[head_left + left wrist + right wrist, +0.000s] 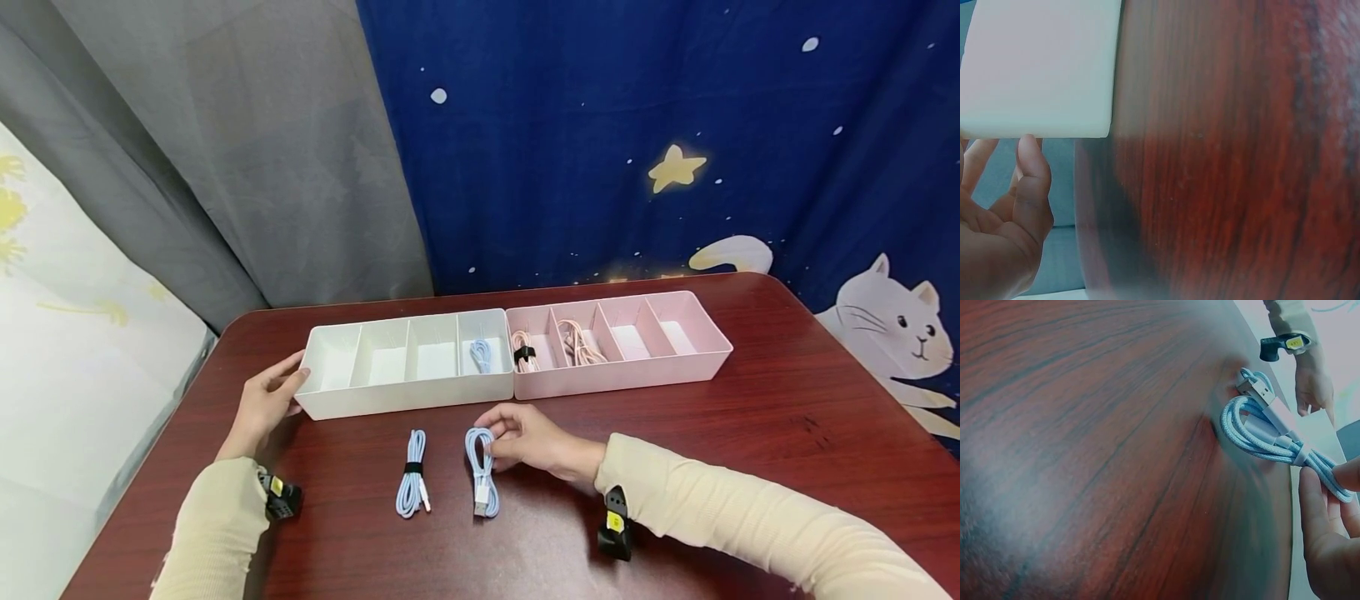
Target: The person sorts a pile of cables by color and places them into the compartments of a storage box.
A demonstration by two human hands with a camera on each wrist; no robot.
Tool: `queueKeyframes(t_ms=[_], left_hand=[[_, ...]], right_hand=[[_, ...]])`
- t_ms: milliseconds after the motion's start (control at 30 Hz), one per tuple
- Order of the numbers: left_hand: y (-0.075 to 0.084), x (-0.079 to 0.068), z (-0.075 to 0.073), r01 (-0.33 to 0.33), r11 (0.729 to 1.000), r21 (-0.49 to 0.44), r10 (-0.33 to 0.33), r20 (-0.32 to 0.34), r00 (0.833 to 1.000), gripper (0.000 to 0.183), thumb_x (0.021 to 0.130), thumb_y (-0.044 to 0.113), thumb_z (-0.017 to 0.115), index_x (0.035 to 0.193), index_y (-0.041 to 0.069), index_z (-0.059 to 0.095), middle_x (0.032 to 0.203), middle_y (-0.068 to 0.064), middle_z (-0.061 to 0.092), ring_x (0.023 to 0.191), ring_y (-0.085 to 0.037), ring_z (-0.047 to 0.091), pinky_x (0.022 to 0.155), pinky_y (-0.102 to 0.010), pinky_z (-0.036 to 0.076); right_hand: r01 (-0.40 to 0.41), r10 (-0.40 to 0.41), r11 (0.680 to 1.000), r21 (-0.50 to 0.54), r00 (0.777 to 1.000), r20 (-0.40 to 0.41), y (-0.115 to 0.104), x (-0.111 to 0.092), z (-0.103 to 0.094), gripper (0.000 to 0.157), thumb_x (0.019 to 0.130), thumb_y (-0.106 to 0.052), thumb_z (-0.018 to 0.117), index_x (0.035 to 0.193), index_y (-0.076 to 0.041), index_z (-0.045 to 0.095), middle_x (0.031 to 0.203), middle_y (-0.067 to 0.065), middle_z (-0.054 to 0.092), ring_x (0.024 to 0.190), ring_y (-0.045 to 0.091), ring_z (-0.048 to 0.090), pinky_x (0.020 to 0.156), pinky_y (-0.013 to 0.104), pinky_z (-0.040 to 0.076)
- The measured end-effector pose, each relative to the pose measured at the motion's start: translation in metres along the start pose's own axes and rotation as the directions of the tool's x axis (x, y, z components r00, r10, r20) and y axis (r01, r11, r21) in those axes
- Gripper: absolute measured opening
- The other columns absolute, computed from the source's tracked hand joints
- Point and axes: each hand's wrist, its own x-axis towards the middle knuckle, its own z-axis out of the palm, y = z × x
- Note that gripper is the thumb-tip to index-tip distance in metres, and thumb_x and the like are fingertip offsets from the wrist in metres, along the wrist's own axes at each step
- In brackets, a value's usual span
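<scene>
A coiled light-blue USB cable [482, 477] is pinched between the thumb and fingers of my right hand [528, 439], in front of the white divided box [412, 398]. The right wrist view shows the cable's [1254, 445] metal USB plug [1257, 392] pointing away from the fingers. My left hand [264, 406] touches the left end of the white box, fingers extended; in the left wrist view a fingertip [1027, 142] rests right at the box's edge. To the left of the held cable, a second blue cable [412, 482] with a black strap lies on the table.
A pink divided box [622, 375] stands end to end with the white one. Its two left compartments hold pink cables [581, 346]. One blue cable [481, 357] lies in the white box's rightmost compartment. Curtains [570, 167] hang behind the dark red table [352, 550].
</scene>
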Motion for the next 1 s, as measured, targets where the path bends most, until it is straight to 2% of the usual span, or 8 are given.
queueKeyframes(t_ms=[333, 467, 633, 833, 1000], left_hand=[[-0.002, 0.001, 0.0, -0.004, 1.0, -0.004, 0.004, -0.008, 1.0, 0.056, 0.09, 0.04, 0.047, 0.137, 0.012, 0.035, 0.121, -0.025, 0.045, 0.069, -0.003, 0.054, 0.06, -0.021, 0.049], [-0.001, 0.001, 0.001, 0.001, 1.0, -0.004, -0.001, -0.008, 1.0, 0.056, 0.09, 0.04, 0.047, 0.137, 0.013, 0.035, 0.12, -0.024, 0.046, 0.069, -0.003, 0.055, 0.06, -0.021, 0.049], [-0.001, 0.001, 0.002, 0.003, 1.0, -0.006, -0.003, -0.006, 1.0, 0.057, 0.089, 0.041, 0.048, 0.137, 0.014, 0.034, 0.121, -0.024, 0.045, 0.068, -0.003, 0.055, 0.06, -0.021, 0.049], [-0.001, 0.001, 0.002, 0.0, 1.0, 0.0, 0.0, -0.003, 1.0, 0.057, 0.089, 0.042, 0.047, 0.137, 0.014, 0.034, 0.122, -0.024, 0.045, 0.071, -0.003, 0.054, 0.061, -0.021, 0.049], [-0.001, 0.001, 0.001, 0.0, 1.0, 0.004, 0.0, -0.01, 1.0, 0.057, 0.089, 0.042, 0.048, 0.137, 0.015, 0.034, 0.12, -0.023, 0.046, 0.069, -0.004, 0.054, 0.06, -0.021, 0.049]], right_hand=[[0.023, -0.022, 0.999, -0.039, 0.999, 0.024, -0.008, 0.004, 0.0, 0.031, 0.077, 0.01, 0.056, 0.107, 0.014, 0.05, 0.086, 0.022, 0.057, 0.063, 0.013, 0.056, 0.063, 0.042, 0.051], [0.019, -0.018, 0.999, -0.044, 0.999, 0.032, -0.009, 0.006, 0.0, 0.031, 0.077, 0.01, 0.057, 0.107, 0.015, 0.051, 0.082, 0.017, 0.059, 0.061, 0.014, 0.056, 0.063, 0.045, 0.05], [0.017, -0.016, 0.999, -0.044, 0.999, 0.029, -0.013, 0.008, -0.003, 0.031, 0.077, 0.011, 0.057, 0.108, 0.015, 0.051, 0.083, 0.016, 0.059, 0.064, 0.012, 0.057, 0.065, 0.041, 0.051], [0.039, -0.038, 0.999, -0.035, 0.999, 0.022, -0.028, 0.012, -0.005, 0.032, 0.079, 0.012, 0.055, 0.11, 0.015, 0.049, 0.088, 0.022, 0.057, 0.069, 0.011, 0.057, 0.068, 0.038, 0.051], [0.043, -0.041, 0.997, -0.068, 0.999, 0.033, -0.041, 0.016, -0.006, 0.032, 0.079, 0.011, 0.055, 0.11, 0.014, 0.049, 0.084, 0.015, 0.056, 0.069, 0.01, 0.057, 0.071, 0.044, 0.049]])
